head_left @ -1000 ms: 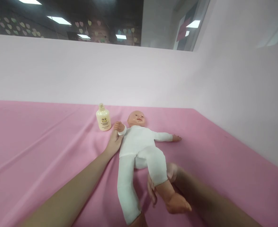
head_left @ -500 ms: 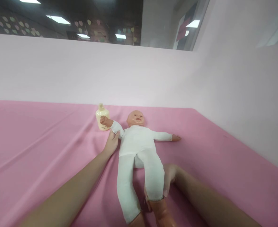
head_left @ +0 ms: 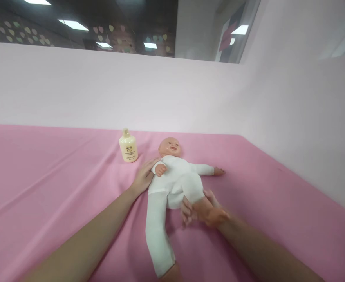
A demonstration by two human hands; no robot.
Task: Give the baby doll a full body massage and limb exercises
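A baby doll (head_left: pixel 172 166) in a white suit lies on its back, head toward the wall. My left hand (head_left: pixel 143 178) is at the doll's bent arm, its fingers lying over the upper arm. The doll's small fist (head_left: pixel 161 170) rests over the chest. Around the doll's lower leg (head_left: pixel 203 207), just below the cuff, my right hand (head_left: pixel 187 211) is closed, fingers showing on both sides. That leg is bent up at the knee, its foot overlapping my wrist. The other leg (head_left: pixel 157 235) lies straight toward me.
A cream pump bottle (head_left: pixel 128 149) with dark print stands upright left of the doll's head. A pink cloth (head_left: pixel 57 176) covers the surface, with folds on the left. White walls (head_left: pixel 102 86) border the back and right, below a window (head_left: pixel 116 23).
My right hand has pushed the doll's leg up toward its belly, bending the knee. The doll's arm by my left hand has folded from beside the bottle onto the chest.
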